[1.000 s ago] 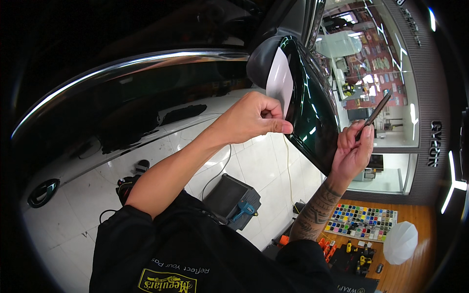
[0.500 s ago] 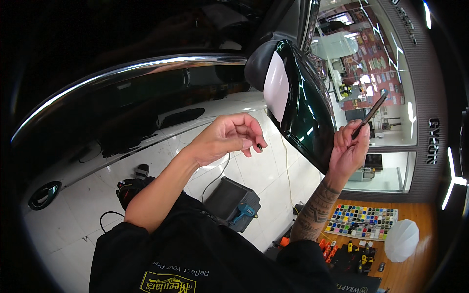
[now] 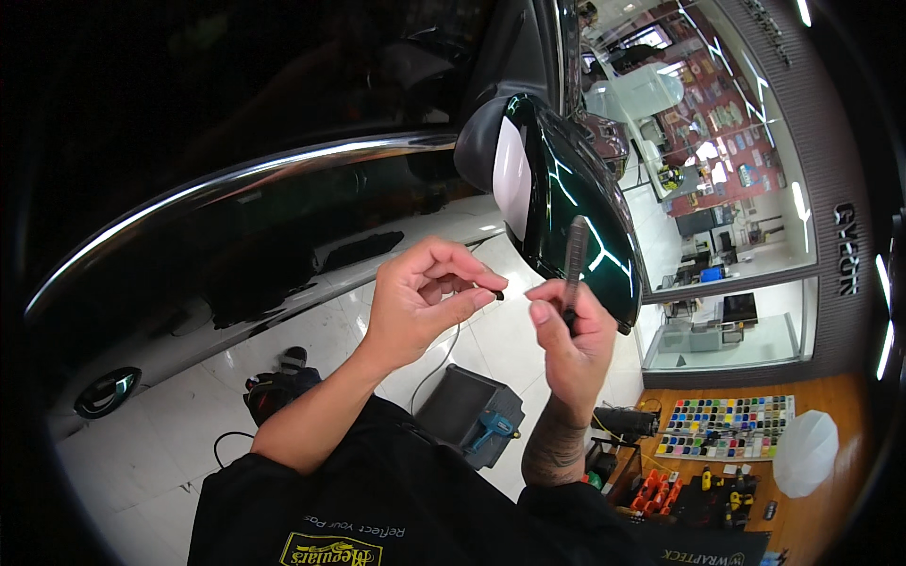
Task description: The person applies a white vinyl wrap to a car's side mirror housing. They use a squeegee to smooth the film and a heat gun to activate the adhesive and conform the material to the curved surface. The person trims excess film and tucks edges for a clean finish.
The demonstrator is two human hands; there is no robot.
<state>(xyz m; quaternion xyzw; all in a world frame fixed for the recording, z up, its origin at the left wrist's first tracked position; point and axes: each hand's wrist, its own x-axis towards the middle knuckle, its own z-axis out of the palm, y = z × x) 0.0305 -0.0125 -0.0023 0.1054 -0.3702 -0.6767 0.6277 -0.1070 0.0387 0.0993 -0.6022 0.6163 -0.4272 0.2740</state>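
My left hand [image 3: 415,302] is closed in a pinch, with a tiny dark piece [image 3: 499,294] between thumb and forefinger; its kind is too small to make out. Close by on the right, my right hand [image 3: 578,344] is wrapped round a slim dark utility knife [image 3: 575,259], which points upward. A small gap parts the two hands. Just beyond them is the car's side mirror [image 3: 580,208], glossy dark green, with a pale, whitish strip [image 3: 511,179] along its inner edge.
The dark car door [image 3: 283,208] with its chrome trim fills the far left. Below my hands, a dark grey box [image 3: 462,401] carries a blue power tool [image 3: 494,429] on the tiled floor. To the right are a colour swatch board [image 3: 727,426] and a white faceted object [image 3: 805,453].
My right hand has come left and down toward my left hand, turning the knife more upright. The left hand has shifted slightly, still pinching the small piece. The view has shifted a little.
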